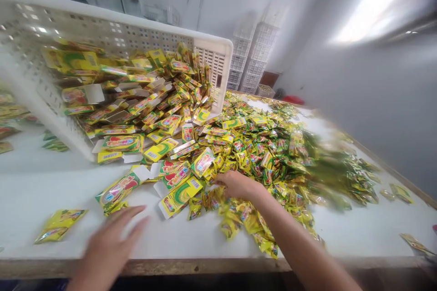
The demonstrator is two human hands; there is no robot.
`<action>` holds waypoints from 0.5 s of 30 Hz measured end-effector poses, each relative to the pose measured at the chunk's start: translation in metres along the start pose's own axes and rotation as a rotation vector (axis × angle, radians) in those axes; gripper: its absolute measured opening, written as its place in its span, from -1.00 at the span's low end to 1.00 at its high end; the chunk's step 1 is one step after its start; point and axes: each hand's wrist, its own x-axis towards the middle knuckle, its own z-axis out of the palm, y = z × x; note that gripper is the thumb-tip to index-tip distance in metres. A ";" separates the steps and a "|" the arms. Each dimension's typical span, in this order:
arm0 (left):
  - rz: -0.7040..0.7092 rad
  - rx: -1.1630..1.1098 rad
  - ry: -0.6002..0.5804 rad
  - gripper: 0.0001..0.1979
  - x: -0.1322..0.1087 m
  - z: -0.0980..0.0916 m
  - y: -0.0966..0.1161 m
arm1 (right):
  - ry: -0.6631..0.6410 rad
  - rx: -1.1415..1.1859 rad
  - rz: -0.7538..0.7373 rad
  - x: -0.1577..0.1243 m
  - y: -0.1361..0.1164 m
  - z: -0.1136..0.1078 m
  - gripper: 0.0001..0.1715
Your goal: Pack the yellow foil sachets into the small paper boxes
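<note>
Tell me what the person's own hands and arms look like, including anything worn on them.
The left hand and right hand wear no gloves. The right forearm is slender and shows no sleeve, watch or bracelet. The left hand is blurred, so finer details there can't be made out.

On our bench [191, 245], a crate [136, 19] lies tipped at the left, mouth toward us, with cartons [123, 143] inside it and before it. To the cartons' right we see heaped sachets [252, 145]; behind, probably beyond the bench, stand stacked crates [254, 66].
</note>
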 end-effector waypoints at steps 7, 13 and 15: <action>0.241 0.292 -0.135 -0.56 0.031 0.065 0.030 | 0.107 -0.075 0.039 -0.030 0.007 0.019 -0.66; 0.109 -0.006 0.072 -0.74 0.022 0.012 0.020 | 0.245 0.062 0.069 -0.074 -0.010 0.034 -0.56; -0.089 -0.075 0.075 -0.64 0.018 -0.015 0.027 | 0.332 0.148 0.016 -0.085 -0.025 0.051 -0.62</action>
